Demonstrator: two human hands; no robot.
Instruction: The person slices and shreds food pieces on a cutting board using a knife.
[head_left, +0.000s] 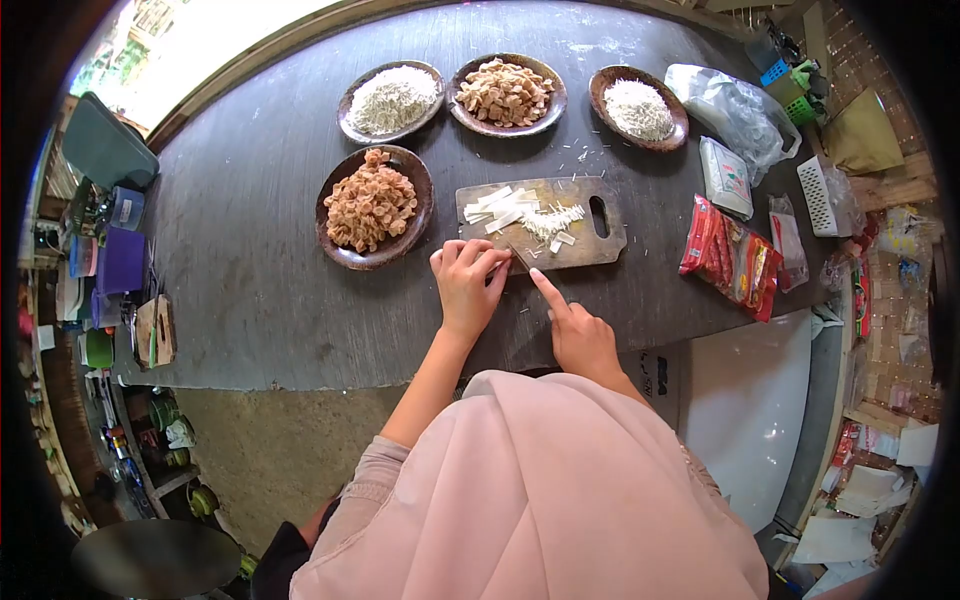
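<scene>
A wooden cutting board (575,255) lies on the dark table, with pale strips (500,207) at its left and finely cut white pieces (548,224) near its middle. My left hand (468,285) is at the board's lower left edge, its fingertips pressed together on something too small to make out. My right hand (578,335) is closed round a knife (520,259), its index finger stretched along it. Most of the knife is hidden by the hand. The blade's tip points up and left, close beside my left fingertips.
Beyond the board stand bowls of white shreds (393,100), (638,109) and light brown slices (504,93). Another bowl holds reddish-brown pieces (371,201). Red packets (730,258), a white packet (726,177) and a clear plastic bag (735,112) lie at right.
</scene>
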